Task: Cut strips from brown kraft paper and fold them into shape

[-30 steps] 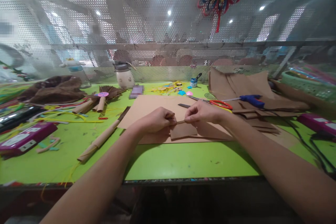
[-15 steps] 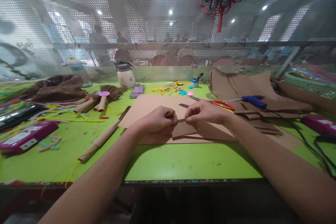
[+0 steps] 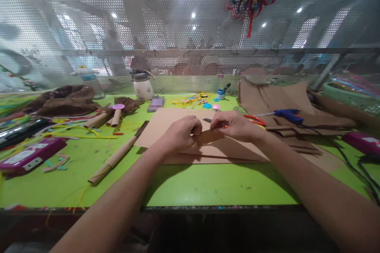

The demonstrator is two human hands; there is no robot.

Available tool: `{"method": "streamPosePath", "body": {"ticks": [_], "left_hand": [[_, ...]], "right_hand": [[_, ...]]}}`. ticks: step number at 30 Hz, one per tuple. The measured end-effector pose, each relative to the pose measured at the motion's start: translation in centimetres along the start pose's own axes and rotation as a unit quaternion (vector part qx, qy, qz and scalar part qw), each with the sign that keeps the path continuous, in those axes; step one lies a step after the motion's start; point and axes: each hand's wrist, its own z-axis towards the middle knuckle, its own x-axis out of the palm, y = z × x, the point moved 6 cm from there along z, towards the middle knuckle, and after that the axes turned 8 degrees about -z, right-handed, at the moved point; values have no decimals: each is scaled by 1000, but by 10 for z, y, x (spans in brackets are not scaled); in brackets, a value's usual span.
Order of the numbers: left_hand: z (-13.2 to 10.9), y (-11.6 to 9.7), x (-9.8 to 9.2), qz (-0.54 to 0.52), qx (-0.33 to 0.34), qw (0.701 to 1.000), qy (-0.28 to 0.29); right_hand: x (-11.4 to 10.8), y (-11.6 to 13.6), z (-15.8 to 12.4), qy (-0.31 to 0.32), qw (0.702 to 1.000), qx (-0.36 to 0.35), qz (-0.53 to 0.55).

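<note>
My left hand (image 3: 182, 133) is closed around a small piece of brown paper (image 3: 196, 130) with a curled, fringed-looking end showing at the fingertips. Just to its right, my right hand (image 3: 233, 125) has thumb and fingers pinched together at the right side of the same paper, most of which the fingers hide. Both hands are above a large sheet of brown kraft paper (image 3: 154, 128) lying flat on the green table. Scissors with red-orange handles (image 3: 255, 120) lie behind the right hand, partly covered by it.
A rolled paper tube (image 3: 111, 162) lies left of the sheet. A blue glue gun (image 3: 289, 116) rests on folded brown paper (image 3: 276, 95) at right. Purple power strips (image 3: 32, 156) flank the table. A bottle (image 3: 142, 86) and blue jar (image 3: 221, 94) stand behind.
Both hands have risen slightly and turned. The small paper's flap, which hung below the fingers in front of the sheet, now shows less and lies darker between the hands.
</note>
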Motion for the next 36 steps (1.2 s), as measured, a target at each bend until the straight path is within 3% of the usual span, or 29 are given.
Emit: {"method": "streamPosePath", "body": {"ticks": [6, 10, 14, 19, 21, 26, 29, 36], "left_hand": [[0, -3, -1, 23, 6, 1000, -13], [2, 6, -3, -52, -73, 996, -6], [0, 12, 4, -134, -160, 976, 65], [-6, 15, 20, -176, -185, 958, 132], [-6, 18, 22, -178, -184, 958, 127], [-3, 28, 14, -150, -205, 966, 49], [-2, 28, 13, -169, -205, 963, 48], [-7, 32, 13, -333, -263, 904, 56]], "right_hand": [[-2, 2, 1, -11, 1000, 4, 21], [-3, -3, 0, -27, 996, 60, 60], [14, -15, -3, 65, 977, 154, 131], [32, -25, -5, 118, 976, 152, 105], [33, -26, -5, 110, 977, 150, 101], [22, -19, -4, 46, 980, 164, 106], [17, -17, -3, 18, 977, 161, 135], [19, -27, -3, 29, 928, 185, 322]]}}
